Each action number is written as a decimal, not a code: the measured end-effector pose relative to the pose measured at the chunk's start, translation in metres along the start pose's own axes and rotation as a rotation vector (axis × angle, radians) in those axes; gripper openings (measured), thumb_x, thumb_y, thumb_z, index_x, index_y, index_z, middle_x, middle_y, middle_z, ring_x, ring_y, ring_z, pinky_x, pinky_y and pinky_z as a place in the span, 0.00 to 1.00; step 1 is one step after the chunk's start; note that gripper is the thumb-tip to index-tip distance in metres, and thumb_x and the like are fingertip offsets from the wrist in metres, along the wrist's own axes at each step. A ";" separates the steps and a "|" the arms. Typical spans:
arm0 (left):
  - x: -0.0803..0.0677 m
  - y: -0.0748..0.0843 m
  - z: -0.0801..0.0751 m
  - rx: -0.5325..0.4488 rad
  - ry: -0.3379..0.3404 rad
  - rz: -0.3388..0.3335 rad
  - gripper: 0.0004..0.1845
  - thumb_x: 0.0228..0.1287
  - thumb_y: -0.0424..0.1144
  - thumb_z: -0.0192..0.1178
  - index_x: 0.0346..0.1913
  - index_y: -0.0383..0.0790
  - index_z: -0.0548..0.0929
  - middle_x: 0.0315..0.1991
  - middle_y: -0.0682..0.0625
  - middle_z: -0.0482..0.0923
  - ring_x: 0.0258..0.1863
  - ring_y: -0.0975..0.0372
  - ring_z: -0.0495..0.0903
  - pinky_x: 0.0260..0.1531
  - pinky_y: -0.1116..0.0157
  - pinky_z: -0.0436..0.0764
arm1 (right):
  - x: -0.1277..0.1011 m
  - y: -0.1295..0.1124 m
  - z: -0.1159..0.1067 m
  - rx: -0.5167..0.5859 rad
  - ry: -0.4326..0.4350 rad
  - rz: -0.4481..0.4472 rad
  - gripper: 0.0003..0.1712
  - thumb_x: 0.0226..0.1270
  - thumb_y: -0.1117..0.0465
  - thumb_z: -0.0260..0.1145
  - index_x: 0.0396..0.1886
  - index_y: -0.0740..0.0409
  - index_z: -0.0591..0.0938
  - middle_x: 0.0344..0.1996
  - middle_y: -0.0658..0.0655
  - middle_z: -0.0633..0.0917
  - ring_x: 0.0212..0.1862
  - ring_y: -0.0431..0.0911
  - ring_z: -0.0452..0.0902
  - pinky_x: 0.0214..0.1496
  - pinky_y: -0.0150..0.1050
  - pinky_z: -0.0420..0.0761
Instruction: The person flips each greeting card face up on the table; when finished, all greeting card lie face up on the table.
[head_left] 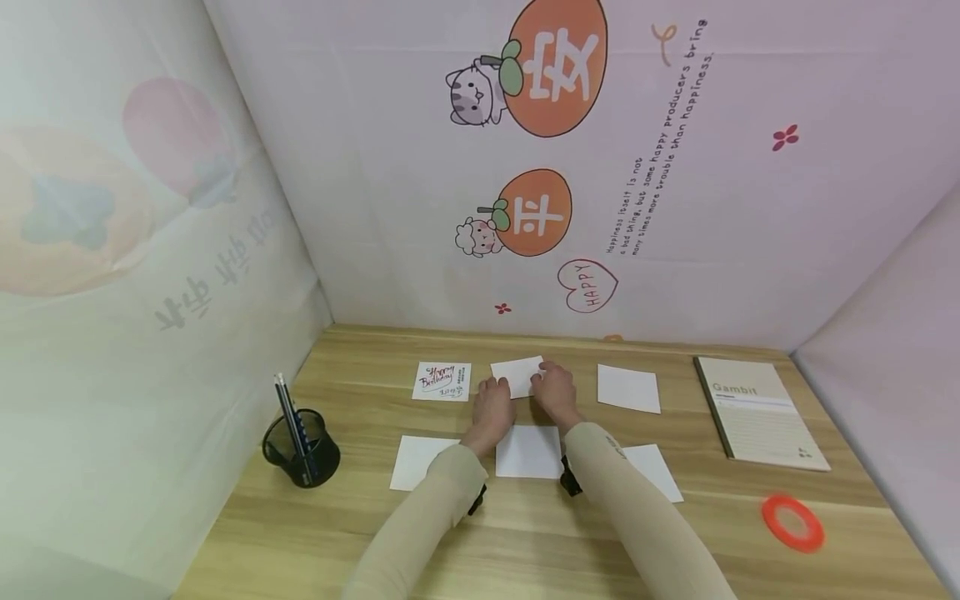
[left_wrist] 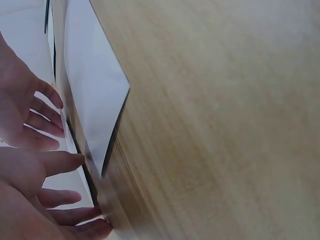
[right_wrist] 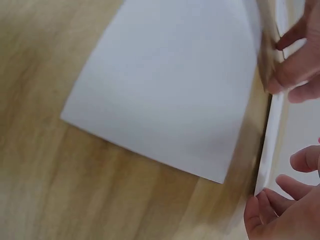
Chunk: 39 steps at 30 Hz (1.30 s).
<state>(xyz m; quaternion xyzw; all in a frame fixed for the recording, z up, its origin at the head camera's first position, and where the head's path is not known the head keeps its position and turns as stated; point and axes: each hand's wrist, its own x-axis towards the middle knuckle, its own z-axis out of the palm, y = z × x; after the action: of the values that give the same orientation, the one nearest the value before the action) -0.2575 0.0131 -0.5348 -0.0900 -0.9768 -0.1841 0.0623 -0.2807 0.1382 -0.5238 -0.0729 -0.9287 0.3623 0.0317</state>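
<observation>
A small white card (head_left: 517,375) lies in the middle of the back row, slightly turned, with both hands at its edges. My left hand (head_left: 492,411) holds it by the near left corner. At the right end, the thumb and fingers of my right hand (head_left: 556,392) pinch the card's edge. The left wrist view shows the left thumb and fingers (left_wrist: 80,217) along the card's rim. Nearer to me, another white card (head_left: 527,454) lies flat between my wrists; it fills much of the right wrist view.
A card printed "Happy Birthday" (head_left: 442,382) lies back left, a blank card (head_left: 628,389) back right. Two front cards, left (head_left: 420,462) and right (head_left: 654,471), are partly covered by sleeves. A black mesh pencil cup (head_left: 324,460) stands left; a notebook (head_left: 765,417) and red ring (head_left: 772,512) lie right.
</observation>
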 end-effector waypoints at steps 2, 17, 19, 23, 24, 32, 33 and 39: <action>0.000 -0.002 0.001 -0.028 -0.002 -0.010 0.12 0.59 0.29 0.60 0.46 0.30 0.79 0.41 0.37 0.77 0.45 0.47 0.75 0.43 0.54 0.79 | 0.000 0.001 -0.001 0.040 -0.010 0.009 0.23 0.67 0.62 0.54 0.57 0.71 0.76 0.56 0.70 0.78 0.59 0.64 0.71 0.59 0.57 0.71; -0.003 -0.008 -0.004 -0.005 0.052 0.039 0.03 0.57 0.30 0.65 0.33 0.33 0.83 0.36 0.42 0.78 0.36 0.52 0.77 0.36 0.58 0.80 | -0.003 0.011 -0.016 0.151 -0.098 0.009 0.22 0.67 0.69 0.48 0.58 0.75 0.74 0.58 0.72 0.75 0.57 0.61 0.72 0.55 0.51 0.75; -0.002 -0.008 -0.004 0.018 0.059 0.058 0.03 0.58 0.32 0.65 0.32 0.35 0.83 0.35 0.44 0.78 0.36 0.53 0.77 0.36 0.59 0.80 | -0.001 0.016 -0.018 0.138 -0.108 -0.028 0.23 0.63 0.72 0.47 0.57 0.75 0.75 0.57 0.72 0.76 0.59 0.62 0.71 0.58 0.53 0.74; 0.001 -0.011 -0.001 0.083 0.082 0.118 0.03 0.58 0.34 0.66 0.30 0.38 0.84 0.32 0.45 0.79 0.33 0.55 0.78 0.33 0.62 0.80 | 0.001 0.027 -0.022 0.099 -0.130 -0.101 0.24 0.59 0.77 0.48 0.54 0.75 0.77 0.55 0.71 0.78 0.60 0.62 0.71 0.61 0.54 0.72; 0.001 -0.012 0.000 0.100 0.084 0.134 0.03 0.59 0.34 0.66 0.30 0.38 0.84 0.32 0.46 0.79 0.32 0.56 0.79 0.33 0.62 0.80 | 0.002 0.030 -0.023 0.081 -0.135 -0.122 0.24 0.58 0.78 0.48 0.54 0.74 0.78 0.54 0.71 0.79 0.60 0.62 0.72 0.61 0.54 0.72; 0.006 -0.021 0.002 0.058 0.065 0.192 0.05 0.64 0.37 0.63 0.37 0.38 0.85 0.39 0.44 0.82 0.35 0.55 0.83 0.36 0.63 0.83 | 0.001 0.038 -0.035 0.028 -0.210 -0.192 0.24 0.54 0.80 0.55 0.54 0.73 0.79 0.53 0.70 0.79 0.53 0.59 0.76 0.55 0.51 0.76; 0.006 -0.021 0.001 0.038 0.070 0.197 0.06 0.64 0.37 0.62 0.37 0.38 0.85 0.41 0.43 0.82 0.38 0.54 0.83 0.39 0.62 0.83 | 0.000 0.037 -0.037 0.022 -0.217 -0.193 0.24 0.55 0.79 0.57 0.54 0.73 0.78 0.53 0.70 0.80 0.52 0.59 0.76 0.54 0.51 0.77; 0.006 -0.023 -0.009 -0.162 0.078 0.163 0.08 0.67 0.39 0.60 0.39 0.36 0.84 0.41 0.45 0.83 0.43 0.55 0.83 0.44 0.62 0.82 | -0.003 0.039 -0.039 0.080 -0.199 -0.185 0.21 0.63 0.67 0.67 0.55 0.69 0.79 0.55 0.68 0.79 0.54 0.60 0.77 0.56 0.51 0.77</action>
<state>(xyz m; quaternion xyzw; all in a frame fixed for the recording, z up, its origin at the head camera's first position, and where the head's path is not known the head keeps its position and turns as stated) -0.2669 -0.0104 -0.5334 -0.1664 -0.9450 -0.2602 0.1076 -0.2695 0.1921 -0.5216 0.0508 -0.9148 0.4000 -0.0246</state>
